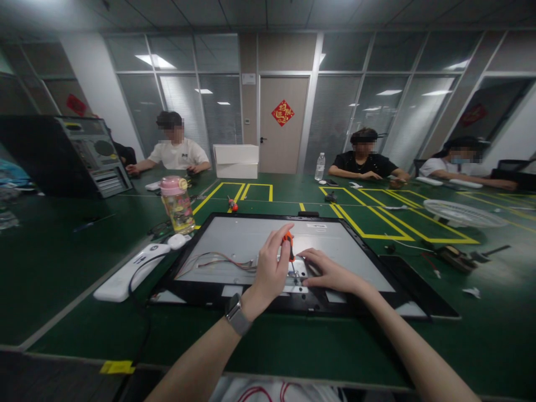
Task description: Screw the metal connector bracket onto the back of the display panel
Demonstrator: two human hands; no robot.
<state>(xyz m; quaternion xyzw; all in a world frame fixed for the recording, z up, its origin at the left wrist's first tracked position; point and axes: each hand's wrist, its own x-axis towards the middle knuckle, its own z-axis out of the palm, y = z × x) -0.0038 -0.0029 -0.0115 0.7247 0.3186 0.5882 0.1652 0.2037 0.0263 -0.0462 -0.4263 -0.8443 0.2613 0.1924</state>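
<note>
One screwdriver (288, 239), pinched in your left hand (270, 268), leans slightly, pointing toward five o'clock at the bracket (298, 290) on the panel (228, 237); your right hand (324, 272), thumb and fingers apart, apparently touches that bracket from three o'clock.

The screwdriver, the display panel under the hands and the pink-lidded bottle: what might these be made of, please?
Screwdriver: bright orange-and-black handle suggests plastic; thin shaft, likely metal.
Display panel: back likely sheet metal, from its smooth grey sheen.
Bottle: see-through body suggests plastic, possibly glass.
</note>
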